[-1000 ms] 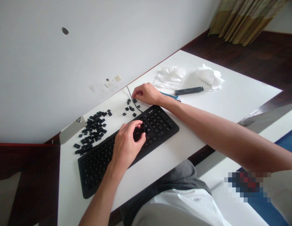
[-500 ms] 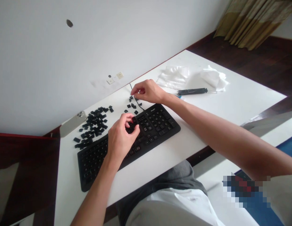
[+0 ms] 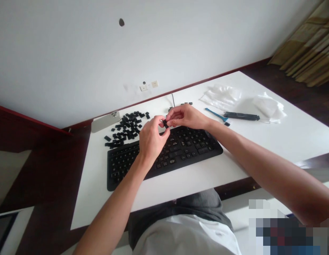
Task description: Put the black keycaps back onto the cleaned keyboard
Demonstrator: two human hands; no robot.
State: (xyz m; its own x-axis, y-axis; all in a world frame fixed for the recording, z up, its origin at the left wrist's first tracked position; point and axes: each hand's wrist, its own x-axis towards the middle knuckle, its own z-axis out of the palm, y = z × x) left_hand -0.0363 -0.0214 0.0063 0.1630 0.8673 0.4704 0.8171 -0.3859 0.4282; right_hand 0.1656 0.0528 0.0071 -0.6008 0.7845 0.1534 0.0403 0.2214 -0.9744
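Observation:
My left hand (image 3: 153, 137) and my right hand (image 3: 187, 117) meet above the middle of a black keyboard (image 3: 180, 161). Between their fingertips is a small black keycap (image 3: 165, 124), pinched from both sides. Under my hands the keyboard lies at a slant on the white table; many of its key places on the left have no caps, while caps sit on its right part. Loose black keycaps (image 3: 128, 125) are heaped behind its left end. A smaller group of keycaps (image 3: 190, 103) lies behind my right hand, partly hidden by it.
A phone (image 3: 106, 121) leans by the wall at the back left. To the right lie a blue brush (image 3: 216, 114), a black slim tool (image 3: 241, 116) and crumpled white plastic bags (image 3: 222, 95). A cable (image 3: 173, 100) runs toward the wall. The white table (image 3: 294, 141) has a near edge at my lap.
My right hand has come from the small keycap group to my left hand, and their fingertips now meet at the keycap. The camera view has shifted, uncovering the blue brush.

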